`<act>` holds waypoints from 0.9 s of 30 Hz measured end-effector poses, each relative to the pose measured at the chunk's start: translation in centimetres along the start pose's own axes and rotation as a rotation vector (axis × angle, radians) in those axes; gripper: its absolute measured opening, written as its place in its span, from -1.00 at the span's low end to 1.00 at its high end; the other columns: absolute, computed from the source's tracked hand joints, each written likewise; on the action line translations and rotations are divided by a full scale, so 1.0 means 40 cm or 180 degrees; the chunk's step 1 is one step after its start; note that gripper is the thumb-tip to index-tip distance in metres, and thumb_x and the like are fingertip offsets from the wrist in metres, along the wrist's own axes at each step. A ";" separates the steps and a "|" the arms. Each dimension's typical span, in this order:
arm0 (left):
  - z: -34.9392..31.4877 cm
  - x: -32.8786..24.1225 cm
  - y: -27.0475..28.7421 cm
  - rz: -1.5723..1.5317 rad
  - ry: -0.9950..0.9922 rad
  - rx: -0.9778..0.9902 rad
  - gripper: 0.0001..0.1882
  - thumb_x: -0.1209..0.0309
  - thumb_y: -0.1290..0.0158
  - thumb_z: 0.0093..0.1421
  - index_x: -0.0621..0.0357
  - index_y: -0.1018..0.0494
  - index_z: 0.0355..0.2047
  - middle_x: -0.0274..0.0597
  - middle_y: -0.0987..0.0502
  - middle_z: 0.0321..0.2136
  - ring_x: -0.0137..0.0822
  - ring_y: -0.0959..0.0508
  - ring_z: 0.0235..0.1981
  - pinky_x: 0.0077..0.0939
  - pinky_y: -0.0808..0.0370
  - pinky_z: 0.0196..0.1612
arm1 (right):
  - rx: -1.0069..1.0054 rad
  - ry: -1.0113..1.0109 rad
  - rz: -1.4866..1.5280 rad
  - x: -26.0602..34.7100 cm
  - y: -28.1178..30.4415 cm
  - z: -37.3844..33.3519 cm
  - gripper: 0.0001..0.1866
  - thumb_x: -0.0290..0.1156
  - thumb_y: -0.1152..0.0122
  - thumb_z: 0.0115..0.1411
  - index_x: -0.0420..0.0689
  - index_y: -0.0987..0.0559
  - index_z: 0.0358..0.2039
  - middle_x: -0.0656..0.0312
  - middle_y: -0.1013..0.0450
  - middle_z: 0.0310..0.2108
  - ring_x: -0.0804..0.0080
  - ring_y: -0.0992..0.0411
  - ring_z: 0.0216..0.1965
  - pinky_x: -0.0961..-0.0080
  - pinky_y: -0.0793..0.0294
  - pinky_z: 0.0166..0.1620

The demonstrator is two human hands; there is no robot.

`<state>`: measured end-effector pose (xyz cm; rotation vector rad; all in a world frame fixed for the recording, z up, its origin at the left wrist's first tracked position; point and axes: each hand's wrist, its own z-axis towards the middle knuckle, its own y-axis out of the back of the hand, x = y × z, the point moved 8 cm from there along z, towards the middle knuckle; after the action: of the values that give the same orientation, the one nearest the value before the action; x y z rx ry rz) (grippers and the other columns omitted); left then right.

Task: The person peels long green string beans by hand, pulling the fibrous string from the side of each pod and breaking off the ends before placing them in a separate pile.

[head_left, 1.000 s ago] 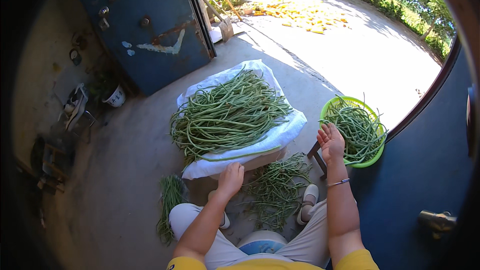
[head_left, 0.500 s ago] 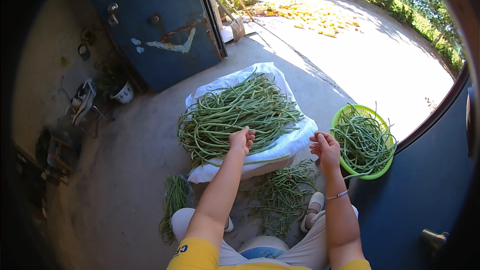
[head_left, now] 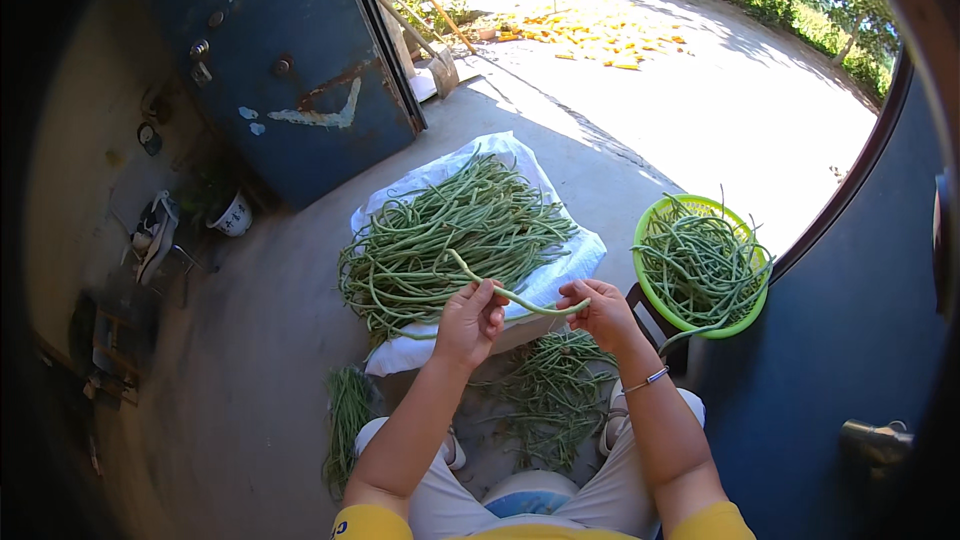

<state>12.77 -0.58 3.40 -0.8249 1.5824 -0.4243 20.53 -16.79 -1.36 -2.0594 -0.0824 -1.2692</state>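
Observation:
A single long green bean (head_left: 525,304) stretches between my two hands, in front of the large heap. My left hand (head_left: 472,324) pinches it partway along, with one end sticking up past the fingers. My right hand (head_left: 603,314) is closed around the other end. Just beyond them, a big pile of long beans (head_left: 450,235) lies on a white woven sack (head_left: 580,258) spread over a raised support, most of which is covered. To the right of my right hand stands a lime-green basket (head_left: 655,302) with more long beans (head_left: 700,265) in it.
Between my feet lies a loose heap of beans (head_left: 555,400); a bundle of beans (head_left: 346,425) lies at left. A blue metal door (head_left: 290,70) stands ajar, with a shovel (head_left: 442,70) beside it. Yellow cobs (head_left: 590,38) cover the sunny ground outside. A dark blue panel (head_left: 820,360) borders the right.
My left hand has drawn back from the pile with a bean, and my right hand has come in to grip its other end. The whole view has shifted slightly.

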 end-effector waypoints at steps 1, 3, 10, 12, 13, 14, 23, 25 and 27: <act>-0.021 0.005 0.008 0.0070 0.0002 0.0077 -0.83 0.34 0.07 0.20 0.18 -0.40 -0.36 -0.26 -0.44 -0.55 -0.56 -0.35 -0.65 -0.74 -0.22 -0.67 | 0.0127 -0.0152 0.0039 -0.005 -0.015 -0.010 -0.69 -0.24 0.03 0.21 -0.27 -0.46 -0.34 0.22 -0.45 -0.57 0.58 -0.39 -0.65 0.70 -0.39 -0.59; -0.049 0.024 0.022 0.0115 0.0017 0.0174 -0.83 0.35 0.09 0.21 0.19 -0.39 -0.33 -0.25 -0.44 -0.54 -0.55 -0.36 -0.63 -0.73 -0.25 -0.66 | 0.0345 -0.0360 -0.0023 -0.024 -0.021 -0.033 -0.66 -0.19 0.05 0.22 -0.27 -0.46 -0.35 0.23 -0.43 -0.60 0.58 -0.38 -0.67 0.70 -0.37 -0.61; -0.046 0.066 0.056 0.0239 0.0067 0.0238 -0.85 0.39 0.14 0.23 0.18 -0.37 -0.30 -0.23 -0.44 -0.51 -0.52 -0.39 -0.59 -0.71 -0.31 -0.62 | 0.0568 -0.0516 -0.0308 -0.016 -0.010 -0.097 -0.43 0.04 0.27 0.24 -0.26 -0.47 -0.44 0.16 -0.44 -0.65 0.55 -0.37 -0.70 0.72 -0.33 -0.63; -0.042 0.072 0.069 0.0338 0.0033 0.0222 -0.86 0.40 0.14 0.23 0.18 -0.36 -0.30 -0.23 -0.44 -0.51 -0.52 -0.39 -0.60 -0.72 -0.30 -0.62 | 0.0517 -0.0509 -0.0532 -0.016 0.014 -0.104 -0.43 0.03 0.27 0.24 -0.26 -0.48 -0.46 0.17 -0.43 -0.67 0.56 -0.36 -0.72 0.71 -0.33 -0.63; -0.041 0.075 0.075 0.0387 0.0015 0.0213 -0.87 0.41 0.15 0.23 0.18 -0.36 -0.29 -0.23 -0.45 -0.51 -0.53 -0.39 -0.60 -0.73 -0.30 -0.62 | 0.0493 -0.0507 -0.0644 -0.016 0.022 -0.106 -0.43 0.02 0.27 0.24 -0.26 -0.48 -0.48 0.17 -0.43 -0.68 0.56 -0.35 -0.73 0.71 -0.33 -0.64; -0.039 0.076 0.084 0.0543 -0.0022 0.0182 -0.87 0.42 0.15 0.23 0.18 -0.36 -0.29 -0.23 -0.44 -0.51 -0.53 -0.39 -0.60 -0.73 -0.31 -0.62 | 0.0486 -0.0539 -0.0871 -0.016 0.022 -0.110 -0.43 0.02 0.23 0.24 -0.24 -0.49 -0.54 0.22 -0.41 -0.72 0.59 -0.32 -0.75 0.73 -0.30 -0.64; -0.048 0.037 0.080 0.0636 -0.0356 0.0111 -0.84 0.47 0.15 0.22 0.23 -0.35 -0.22 -0.20 -0.48 -0.41 -0.54 -0.43 -0.54 -0.74 -0.36 -0.55 | 0.0885 -0.0713 -0.1714 -0.043 -0.021 -0.118 -0.72 -0.25 -0.09 0.15 -0.20 -0.52 -0.56 0.35 -0.40 -0.70 0.75 -0.26 -0.70 0.79 -0.21 -0.63; -0.053 0.025 0.079 0.0608 -0.0402 0.0155 -0.84 0.47 0.15 0.22 0.23 -0.34 -0.21 -0.19 -0.49 -0.38 -0.54 -0.44 -0.52 -0.74 -0.38 -0.53 | 0.0899 -0.0657 -0.1796 -0.044 -0.032 -0.117 -0.72 -0.25 -0.08 0.16 -0.20 -0.51 -0.54 0.34 -0.40 -0.69 0.75 -0.26 -0.70 0.78 -0.21 -0.63; -0.054 0.025 0.078 0.0602 -0.0413 0.0091 -0.84 0.47 0.15 0.22 0.24 -0.35 -0.21 -0.19 -0.49 -0.41 -0.54 -0.45 -0.53 -0.72 -0.38 -0.53 | 0.0968 -0.0690 -0.1842 -0.052 -0.035 -0.120 -0.72 -0.25 -0.08 0.16 -0.21 -0.51 -0.54 0.33 -0.41 -0.68 0.74 -0.26 -0.70 0.78 -0.22 -0.62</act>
<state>9.87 0.44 0.95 -0.6607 1.5140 -0.2517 15.28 -17.98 -1.01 -1.9561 -0.9686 -1.2494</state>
